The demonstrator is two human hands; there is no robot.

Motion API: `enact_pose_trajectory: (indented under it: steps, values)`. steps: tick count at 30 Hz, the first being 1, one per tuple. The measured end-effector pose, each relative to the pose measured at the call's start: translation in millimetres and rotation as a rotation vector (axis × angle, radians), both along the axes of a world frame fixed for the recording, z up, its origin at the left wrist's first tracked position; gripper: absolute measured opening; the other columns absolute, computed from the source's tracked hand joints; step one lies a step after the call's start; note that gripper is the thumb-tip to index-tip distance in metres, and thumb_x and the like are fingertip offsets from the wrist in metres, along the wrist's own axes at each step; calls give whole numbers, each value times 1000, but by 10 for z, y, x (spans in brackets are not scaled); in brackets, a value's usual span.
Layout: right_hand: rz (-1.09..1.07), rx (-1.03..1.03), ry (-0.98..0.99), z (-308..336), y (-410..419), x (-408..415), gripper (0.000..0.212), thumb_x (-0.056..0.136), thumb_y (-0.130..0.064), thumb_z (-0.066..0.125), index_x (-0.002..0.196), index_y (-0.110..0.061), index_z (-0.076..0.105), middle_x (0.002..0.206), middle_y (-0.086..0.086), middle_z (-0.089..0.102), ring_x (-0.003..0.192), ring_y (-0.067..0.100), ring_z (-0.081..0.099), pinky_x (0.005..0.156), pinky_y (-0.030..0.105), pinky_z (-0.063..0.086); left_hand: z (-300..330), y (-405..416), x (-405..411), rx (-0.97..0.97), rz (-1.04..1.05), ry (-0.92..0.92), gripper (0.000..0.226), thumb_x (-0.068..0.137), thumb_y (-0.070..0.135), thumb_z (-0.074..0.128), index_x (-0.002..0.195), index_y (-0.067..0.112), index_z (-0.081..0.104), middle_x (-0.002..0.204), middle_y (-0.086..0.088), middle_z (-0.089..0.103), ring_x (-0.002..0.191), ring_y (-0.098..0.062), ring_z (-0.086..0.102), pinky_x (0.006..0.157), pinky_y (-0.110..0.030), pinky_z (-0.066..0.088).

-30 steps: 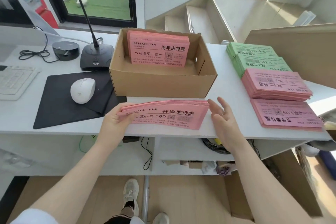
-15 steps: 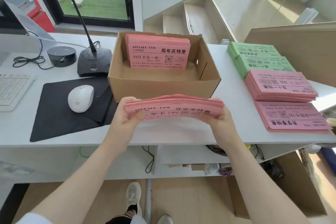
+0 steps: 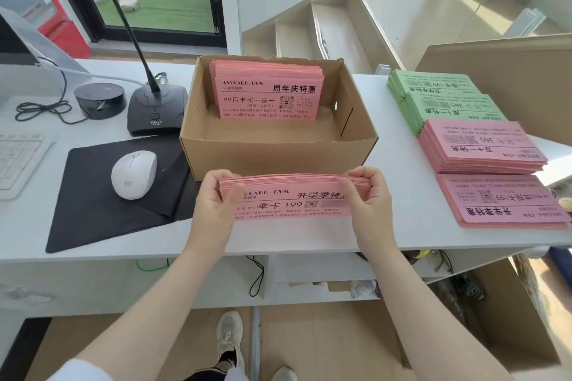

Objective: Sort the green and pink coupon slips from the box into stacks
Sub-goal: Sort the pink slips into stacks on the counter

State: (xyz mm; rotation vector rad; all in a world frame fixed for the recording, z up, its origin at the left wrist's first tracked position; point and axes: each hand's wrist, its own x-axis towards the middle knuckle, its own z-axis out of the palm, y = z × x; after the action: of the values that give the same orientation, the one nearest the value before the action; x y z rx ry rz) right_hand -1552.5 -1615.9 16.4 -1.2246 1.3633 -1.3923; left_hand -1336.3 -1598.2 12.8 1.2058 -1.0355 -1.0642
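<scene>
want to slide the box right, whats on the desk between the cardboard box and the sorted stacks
Nothing: in the head view, only bare white desk lies between the cardboard box and the sorted stacks.

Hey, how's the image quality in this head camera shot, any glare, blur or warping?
Head view: wide-angle bend curves the desk edge; daylight is even, washing out at the far right edge; print on the pink bundle, gripped by the left hand and right hand, reads sharply; the green stacks look softer.

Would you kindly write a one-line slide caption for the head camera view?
Both hands, left and right, grip a pink slip bundle before the cardboard box, sorted stacks at right.
</scene>
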Motion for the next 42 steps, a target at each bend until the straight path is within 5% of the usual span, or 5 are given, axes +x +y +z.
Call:
enact_pose_trajectory:
  steps: [19, 27, 31, 35, 42]
  values:
    - [76, 29, 204, 86, 70, -406, 31, 84, 2, 61, 94, -27, 60, 96, -4, 68, 93, 12, 63, 88, 34, 50, 43, 55, 68, -269, -47, -512, 38, 90, 19, 55, 96, 55, 45, 93, 31, 59, 85, 7, 56, 72, -6, 41]
    - [182, -520, 1012, 647, 108, -515, 55, 77, -32, 62, 128, -23, 42, 133, 0, 51, 129, 17, 35, 111, 36, 22, 708, -19, -416, -774, -235, -919, 28, 89, 23, 49, 117, 17, 50, 94, 9, 65, 84, -6, 55, 78, -14, 42]
    - [236, -748, 1135, 915, 91, -365, 28, 84, -30, 51, 103, -14, 62, 91, 1, 69, 82, 23, 63, 71, 31, 47, 903, -126, -548, -807, -272, -1046, 18, 86, 29, 48, 101, 19, 46, 79, -1, 69, 75, -14, 49, 65, -22, 37]
    - [170, -738, 1203, 1024, 1, -385, 23, 83, -32, 48, 95, -20, 61, 65, -2, 64, 46, 26, 56, 36, 25, 38, 997, -227, -664, -789, -244, -958, 22, 82, 31, 61, 96, 21, 47, 77, 6, 65, 72, -10, 51, 63, -21, 40]
    - [-28, -308, 428, 1062, -25, -602, 17, 82, -18, 64, 87, -35, 60, 81, -9, 68, 72, 9, 66, 63, 33, 56, 994, -576, -860, -138, -421, -258, 28, 75, 11, 73, 94, 22, 56, 90, 2, 71, 85, -9, 67, 78, -25, 54]
